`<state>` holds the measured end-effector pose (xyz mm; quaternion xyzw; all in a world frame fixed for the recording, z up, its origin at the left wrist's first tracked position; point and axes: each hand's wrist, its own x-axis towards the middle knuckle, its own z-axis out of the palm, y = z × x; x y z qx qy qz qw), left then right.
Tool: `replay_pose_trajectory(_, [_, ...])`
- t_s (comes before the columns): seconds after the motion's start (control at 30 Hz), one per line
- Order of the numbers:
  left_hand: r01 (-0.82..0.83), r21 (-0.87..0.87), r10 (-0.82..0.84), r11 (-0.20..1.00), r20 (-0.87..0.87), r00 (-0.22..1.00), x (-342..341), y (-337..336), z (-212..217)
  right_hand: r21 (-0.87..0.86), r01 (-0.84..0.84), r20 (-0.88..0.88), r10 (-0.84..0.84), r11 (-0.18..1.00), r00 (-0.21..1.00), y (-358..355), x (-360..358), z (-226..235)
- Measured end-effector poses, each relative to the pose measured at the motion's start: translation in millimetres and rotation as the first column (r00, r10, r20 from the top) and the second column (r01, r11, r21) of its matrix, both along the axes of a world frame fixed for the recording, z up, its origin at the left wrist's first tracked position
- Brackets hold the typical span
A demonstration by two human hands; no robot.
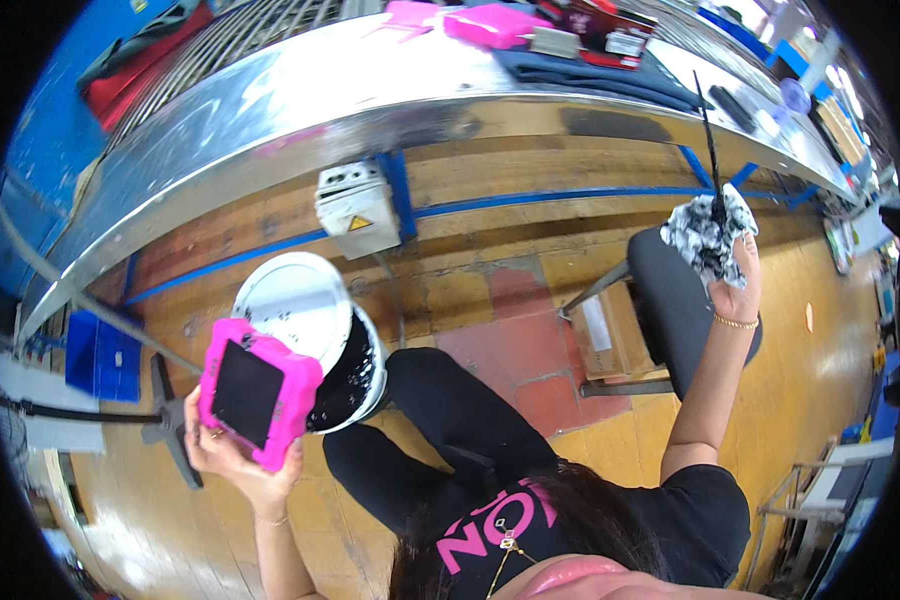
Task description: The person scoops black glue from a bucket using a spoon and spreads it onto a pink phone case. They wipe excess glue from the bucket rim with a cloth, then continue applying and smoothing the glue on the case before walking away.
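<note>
Head view: the left hand (232,455) has its grip closed around the lower edge of a pink foam-cased tablet (257,392), held just in front of a white bucket (320,335) on the floor. The right hand (735,285), raised beside a grey chair (675,305), is wrapped around a black-stained rag (705,235) and a thin black brush (712,160), below the metal desk (350,90) edge.

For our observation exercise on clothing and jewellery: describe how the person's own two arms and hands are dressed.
Both forearms are bare, with no gloves. The right hand has a thin gold bracelet at the wrist. The left hand has a fine, thin bracelet at its wrist. Short black sleeves end above the elbow.
</note>
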<state>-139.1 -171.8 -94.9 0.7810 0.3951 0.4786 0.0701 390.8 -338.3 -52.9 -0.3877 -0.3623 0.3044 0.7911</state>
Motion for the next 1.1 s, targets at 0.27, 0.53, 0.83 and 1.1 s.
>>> replay_pose_trajectory(0.27, [0.011,-0.041,-0.003,0.999,0.193,0.981,-42,-17,-128,-0.153,-0.361,-0.058,0.356,0.920,0.933,101,-79,-98])
replay_pose_trajectory(0.53, [-0.064,-0.190,0.092,0.980,0.140,0.986,-49,-63,-177,-0.279,-0.508,-0.099,0.502,0.815,0.859,144,-114,-90])
replay_pose_trajectory(0.83, [-0.081,-0.491,0.135,0.867,0.075,0.988,-43,-50,-214,-0.353,-0.495,-0.108,0.491,0.794,0.864,146,-134,-86])
replay_pose_trajectory(1.1, [0.020,-0.842,0.063,0.539,0.064,0.996,-56,8,-181,-0.378,-0.487,-0.096,0.490,0.787,0.866,141,-146,-88])
